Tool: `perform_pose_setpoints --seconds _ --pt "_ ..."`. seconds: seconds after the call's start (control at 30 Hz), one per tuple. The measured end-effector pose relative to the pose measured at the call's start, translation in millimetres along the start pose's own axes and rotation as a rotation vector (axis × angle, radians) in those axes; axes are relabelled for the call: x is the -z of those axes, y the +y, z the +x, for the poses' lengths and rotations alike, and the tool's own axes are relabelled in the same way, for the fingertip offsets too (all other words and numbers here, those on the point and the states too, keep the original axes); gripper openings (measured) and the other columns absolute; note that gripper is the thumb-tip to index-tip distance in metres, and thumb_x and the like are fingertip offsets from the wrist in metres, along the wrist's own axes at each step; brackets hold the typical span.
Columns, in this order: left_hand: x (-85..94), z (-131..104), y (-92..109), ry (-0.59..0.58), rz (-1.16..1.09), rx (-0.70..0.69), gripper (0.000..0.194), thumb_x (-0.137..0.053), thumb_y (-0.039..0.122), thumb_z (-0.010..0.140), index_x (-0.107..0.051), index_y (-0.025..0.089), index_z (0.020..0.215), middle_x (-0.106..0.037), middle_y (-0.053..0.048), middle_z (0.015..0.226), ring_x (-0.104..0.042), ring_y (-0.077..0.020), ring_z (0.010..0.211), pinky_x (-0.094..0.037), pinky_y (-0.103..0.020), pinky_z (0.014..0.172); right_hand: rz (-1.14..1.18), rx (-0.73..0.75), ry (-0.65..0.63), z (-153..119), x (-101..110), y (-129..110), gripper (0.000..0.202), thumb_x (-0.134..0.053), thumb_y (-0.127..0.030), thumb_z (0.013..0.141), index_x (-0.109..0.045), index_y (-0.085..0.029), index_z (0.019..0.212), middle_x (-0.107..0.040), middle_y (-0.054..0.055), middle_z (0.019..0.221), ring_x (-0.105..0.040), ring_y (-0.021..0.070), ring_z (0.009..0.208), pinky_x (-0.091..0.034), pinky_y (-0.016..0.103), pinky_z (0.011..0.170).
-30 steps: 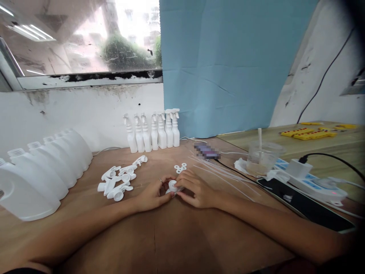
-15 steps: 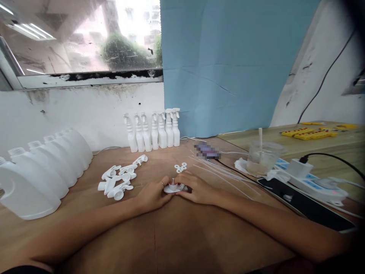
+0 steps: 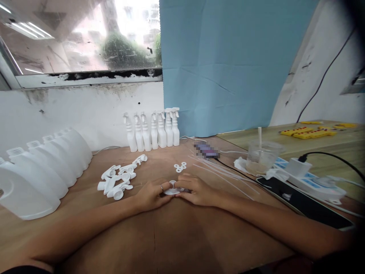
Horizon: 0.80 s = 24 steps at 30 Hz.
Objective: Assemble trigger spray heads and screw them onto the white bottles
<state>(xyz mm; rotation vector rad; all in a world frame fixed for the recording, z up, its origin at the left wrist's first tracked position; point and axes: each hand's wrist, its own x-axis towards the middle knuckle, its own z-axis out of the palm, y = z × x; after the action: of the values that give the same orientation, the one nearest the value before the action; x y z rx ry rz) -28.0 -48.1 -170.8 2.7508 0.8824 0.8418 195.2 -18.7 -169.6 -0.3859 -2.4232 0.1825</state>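
The fingers of your left hand [image 3: 151, 194] and your right hand [image 3: 198, 191] are curled inward, thumbs low and close together, pinching a small white plastic piece [image 3: 171, 191] between them. It sits in the gap where the two sets of fingertips almost meet, low over the brown tabletop [image 3: 176, 236]. Its flat, rounded rim shows between your thumbs and forefingers; the fingers hide the rest, and you cannot tell whether its underside rests on the wood.

It looks light and fairly stiff, likely smooth enough to slip if you squeeze on a slant. The rim seems the best hold: thumb and forefinger on opposite edges, gentle and even, since any thin part in the middle may bend or snap under a hard push.

Just beyond your fingers lie some small white rings [image 3: 180, 167], flat and easy to scatter with a knuckle. To the left of your fingers is a loose heap of white spray heads [image 3: 110, 186], with large white jugs [image 3: 42, 190] further left. Beyond the rings, spray bottles [image 3: 162, 133] stand upright by the wall. To the right of your fingers and further off, thin clear tubes [image 3: 228, 177] lie spread out, probably springy and apt to roll
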Motion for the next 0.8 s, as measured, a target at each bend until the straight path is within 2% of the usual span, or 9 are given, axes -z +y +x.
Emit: perform_pose_setpoints --seconds 0.13,0.2,0.27,0.33,0.4,0.43,0.53,0.63,0.8 --pt "0.1 0.5 0.4 -0.031 0.024 0.054 0.011 -0.053 0.030 0.087 -0.049 0.020 0.086 -0.056 0.001 0.077 -0.053 -0.0126 0.068 -0.038 -0.022 0.060 0.025 -0.036 -0.105 0.5 8.1 -1.8 0.019 -0.060 -0.033 0.087 -0.058 -0.018 0.099 -0.061 0.005 0.086 -0.053 0.0182 0.080 -0.041 0.033 0.080" --pt "-0.1 0.9 0.8 -0.048 0.024 0.087 0.009 -0.054 0.027 0.086 -0.048 0.020 0.089 -0.057 0.001 0.080 -0.054 -0.0133 0.070 -0.038 -0.022 0.062 0.067 -0.058 -0.113 1.2 13.5 -0.1 0.029 -0.061 -0.035 0.086 -0.055 -0.019 0.110 -0.062 0.006 0.097 -0.056 0.0187 0.086 -0.042 0.034 0.084" --pt "-0.7 1.2 1.2 -0.066 0.026 0.141 0.011 -0.054 0.025 0.085 -0.048 0.021 0.092 -0.058 0.001 0.081 -0.055 -0.0141 0.071 -0.038 -0.023 0.062 0.092 -0.124 -0.035 2.3 19.1 5.6 0.039 -0.056 -0.034 0.089 -0.048 -0.020 0.124 -0.062 0.007 0.104 -0.058 0.0178 0.086 -0.044 0.032 0.082" --pt "-1.7 1.4 1.5 -0.074 0.030 0.206 0.017 -0.055 0.027 0.084 -0.048 0.021 0.098 -0.059 0.001 0.080 -0.056 -0.0147 0.069 -0.038 -0.023 0.060 0.018 -0.210 0.071 2.6 25.2 16.5 0.035 -0.049 -0.031 0.093 -0.048 -0.019 0.126 -0.063 0.007 0.100 -0.059 0.0171 0.083 -0.044 0.031 0.080" --pt "-2.6 1.6 1.2 -0.069 0.024 0.243 0.026 -0.056 0.029 0.084 -0.047 0.021 0.107 -0.060 0.000 0.081 -0.056 -0.0153 0.068 -0.038 -0.024 0.059 -0.192 -0.289 0.100 0.4 31.6 31.7 0.025 -0.044 -0.027 0.095 -0.059 -0.017 0.112 -0.064 0.008 0.095 -0.058 0.0193 0.087 -0.042 0.033 0.083" --pt "-2.8 1.7 0.9 -0.069 0.017 0.238 0.030 -0.056 0.029 0.084 -0.046 0.021 0.112 -0.060 0.000 0.083 -0.056 -0.0154 0.069 -0.038 -0.024 0.059 -0.327 -0.335 0.059 -1.9 34.6 40.0 0.023 -0.044 -0.025 0.094 -0.063 -0.017 0.103 -0.064 0.009 0.096 -0.057 0.0213 0.092 -0.040 0.035 0.085" --pt "-2.3 2.2 -0.3 -0.087 -0.005 0.171 0.033 -0.055 0.025 0.084 -0.047 0.022 0.116 -0.061 -0.001 0.088 -0.056 -0.0153 0.073 -0.040 -0.024 0.063 -0.641 -0.566 -0.082 -11.3 40.5 61.4 0.019 -0.052 -0.024 0.088 -0.068 -0.014 0.093 -0.062 0.014 0.106 -0.052 0.0296 0.104 -0.038 0.040 0.086" --pt "0.0 2.3 -0.8 -0.098 -0.045 0.139 0.031 -0.054 0.023 0.084 -0.049 0.021 0.115 -0.061 -0.002 0.093 -0.056 -0.0152 0.076 -0.041 -0.024 0.066 -0.696 -0.682 -0.169 -17.9 40.5 71.9 0.018 -0.055 -0.023 0.085 -0.068 -0.012 0.079 -0.062 0.017 0.106 -0.052 0.0335 0.103 -0.038 0.042 0.081" --pt "2.6 2.0 0.5 -0.092 -0.068 0.174 0.029 -0.056 0.026 0.083 -0.052 0.020 0.112 -0.063 -0.002 0.089 -0.057 -0.0154 0.073 -0.041 -0.025 0.064 -0.623 -0.697 -0.162 -15.3 36.7 71.4 0.017 -0.052 -0.013 0.083 -0.064 -0.014 0.070 -0.067 0.016 0.087 -0.059 0.0277 0.090 -0.039 0.035 0.075"
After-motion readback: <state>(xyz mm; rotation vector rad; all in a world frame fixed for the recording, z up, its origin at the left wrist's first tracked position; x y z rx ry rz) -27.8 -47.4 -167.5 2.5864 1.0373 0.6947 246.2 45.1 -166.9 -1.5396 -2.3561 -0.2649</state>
